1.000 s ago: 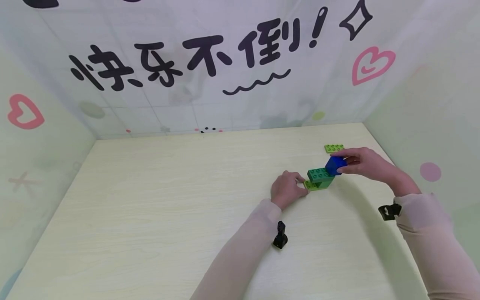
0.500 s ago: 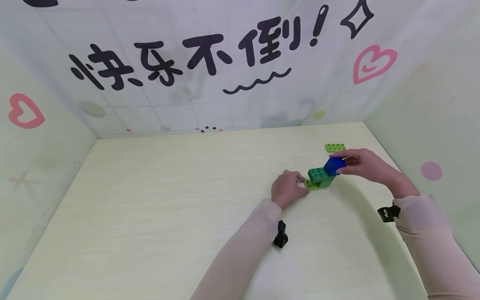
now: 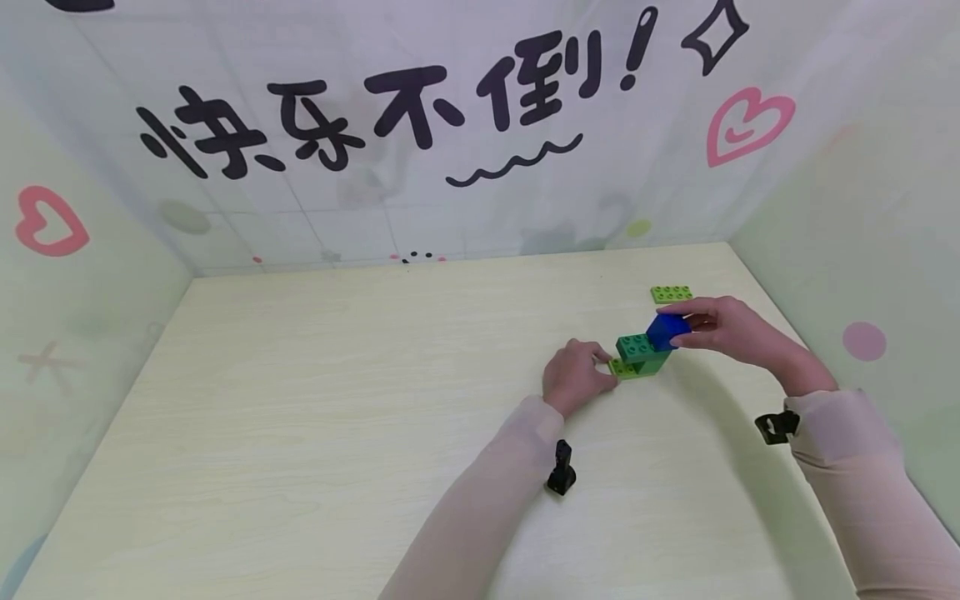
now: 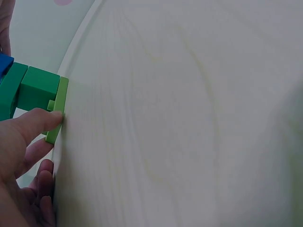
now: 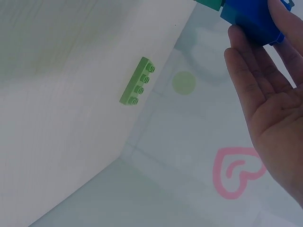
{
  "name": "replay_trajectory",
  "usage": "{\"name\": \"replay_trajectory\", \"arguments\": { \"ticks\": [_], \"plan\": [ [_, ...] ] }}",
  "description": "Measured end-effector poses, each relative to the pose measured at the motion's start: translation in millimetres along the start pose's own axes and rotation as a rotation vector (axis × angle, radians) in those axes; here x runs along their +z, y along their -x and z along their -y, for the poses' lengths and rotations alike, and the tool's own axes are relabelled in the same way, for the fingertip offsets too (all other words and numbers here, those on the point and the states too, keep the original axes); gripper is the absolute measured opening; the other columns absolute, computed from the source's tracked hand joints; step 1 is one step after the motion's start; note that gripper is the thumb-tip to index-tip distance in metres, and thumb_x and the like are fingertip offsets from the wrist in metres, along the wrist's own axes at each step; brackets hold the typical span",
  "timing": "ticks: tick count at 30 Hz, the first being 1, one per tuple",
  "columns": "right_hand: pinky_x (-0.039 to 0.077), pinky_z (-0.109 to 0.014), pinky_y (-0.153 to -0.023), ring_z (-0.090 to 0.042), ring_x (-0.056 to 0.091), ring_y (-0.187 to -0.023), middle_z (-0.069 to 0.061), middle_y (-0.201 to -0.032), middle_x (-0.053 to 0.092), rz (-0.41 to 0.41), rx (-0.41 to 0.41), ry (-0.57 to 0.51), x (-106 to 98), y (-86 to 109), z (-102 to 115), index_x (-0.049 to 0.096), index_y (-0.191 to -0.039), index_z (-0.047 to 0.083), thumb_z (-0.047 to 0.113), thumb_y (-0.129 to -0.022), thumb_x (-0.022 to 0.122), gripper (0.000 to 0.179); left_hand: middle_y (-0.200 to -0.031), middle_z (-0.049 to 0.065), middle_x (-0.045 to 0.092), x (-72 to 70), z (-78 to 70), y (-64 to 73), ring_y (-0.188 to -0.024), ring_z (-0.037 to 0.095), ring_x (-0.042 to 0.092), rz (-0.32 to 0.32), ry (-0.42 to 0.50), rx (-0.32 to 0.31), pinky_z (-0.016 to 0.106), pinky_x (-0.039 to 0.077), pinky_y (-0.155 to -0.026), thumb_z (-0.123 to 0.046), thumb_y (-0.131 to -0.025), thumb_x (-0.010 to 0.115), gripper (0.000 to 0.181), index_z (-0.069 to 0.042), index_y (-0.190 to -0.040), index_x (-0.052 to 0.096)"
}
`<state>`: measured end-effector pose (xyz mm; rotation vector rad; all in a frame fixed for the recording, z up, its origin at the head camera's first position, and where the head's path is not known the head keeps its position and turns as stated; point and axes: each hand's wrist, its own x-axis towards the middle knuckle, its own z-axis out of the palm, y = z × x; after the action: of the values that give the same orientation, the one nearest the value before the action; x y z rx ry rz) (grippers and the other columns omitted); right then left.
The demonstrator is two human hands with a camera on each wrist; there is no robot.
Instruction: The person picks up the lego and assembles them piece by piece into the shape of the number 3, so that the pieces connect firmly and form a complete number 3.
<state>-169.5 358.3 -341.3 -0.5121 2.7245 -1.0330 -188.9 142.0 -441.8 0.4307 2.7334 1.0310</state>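
Observation:
My left hand (image 3: 576, 377) pinches the end of a thin light green brick (image 3: 622, 369) between thumb and forefinger, low on the table. On that brick stands a green block (image 4: 39, 88), topped by a longer dark green brick (image 3: 633, 347) that juts out to the left. With thumb and fingers, my right hand (image 3: 731, 329) grips a blue brick (image 3: 666, 332) at the right end of the dark green brick. The underside of the blue brick, where it meets the dark green one, is hidden in the head view.
Another thin light green brick (image 3: 671, 294) lies studs up behind the stack, near the back right of the pale wooden table (image 3: 337, 400). A printed sheet (image 3: 420, 217) hangs along the back edge, and a pale side wall (image 3: 870, 250) rises close to the right arm.
The right hand and the blue brick have shifted slightly left over the dark green brick. The left hand keeps its pinch on the thin light green brick.

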Motion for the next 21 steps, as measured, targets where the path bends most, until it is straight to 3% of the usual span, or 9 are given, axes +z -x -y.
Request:
{"name": "replay_trajectory", "arguments": {
  "ticks": [12, 21],
  "plan": [
    [0.048, -0.019, -0.071, -0.033, 0.059, -0.095, -0.028, -0.113, 0.056, -0.011, -0.002, 0.002, 2.1, -2.8, -3.2, 0.052, -0.124, -0.006, 0.006, -0.085, 0.064, 0.043, -0.09, -0.008, 0.057, -0.4, -2.4, 0.8, -0.077, 0.007, 0.051, 0.002, -0.016, -0.011, 0.021, 0.037, -0.056, -0.034, -0.072, 0.077, 0.033, -0.024, -0.102, 0.071],
    [0.047, -0.018, -0.072, -0.027, 0.06, -0.092, -0.025, -0.112, 0.058, -0.028, -0.045, -0.011, 4.8, -5.1, -4.8, 0.054, -0.123, -0.004, 0.006, -0.084, 0.065, 0.042, -0.091, -0.008, 0.057, -2.3, -2.3, 1.0, -0.078, 0.007, 0.051, 0.006, -0.012, -0.009, 0.021, 0.037, -0.057, -0.034, -0.072, 0.077, 0.033, -0.024, -0.102, 0.07]
  ]
}}
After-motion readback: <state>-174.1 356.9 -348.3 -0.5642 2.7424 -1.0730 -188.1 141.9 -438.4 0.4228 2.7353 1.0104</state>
